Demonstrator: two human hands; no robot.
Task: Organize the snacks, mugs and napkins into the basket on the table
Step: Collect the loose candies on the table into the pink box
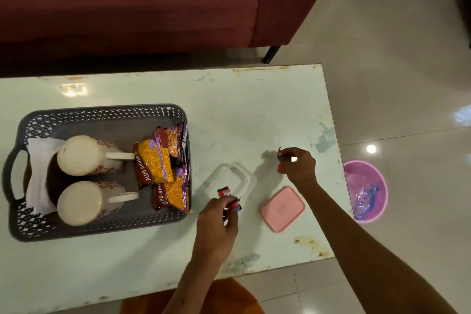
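Observation:
A grey perforated basket (102,115) stands on the left of the white table (254,109). Inside it are two white mugs (84,155) (81,202), upside down, a white napkin (38,176) on the left, and several snack packets (163,160) on the right. My left hand (216,222) grips small red candy wrappers (224,192) at the near edge of a clear plastic box (229,178). My right hand (298,166) pinches another small red wrapper (280,154) above the table, right of the box.
A pink lid (283,209) lies right of the clear box. On the tiled floor past the table's right edge stands a pink bin (367,191) with blue wrappers inside. A maroon sofa (153,7) runs behind the table.

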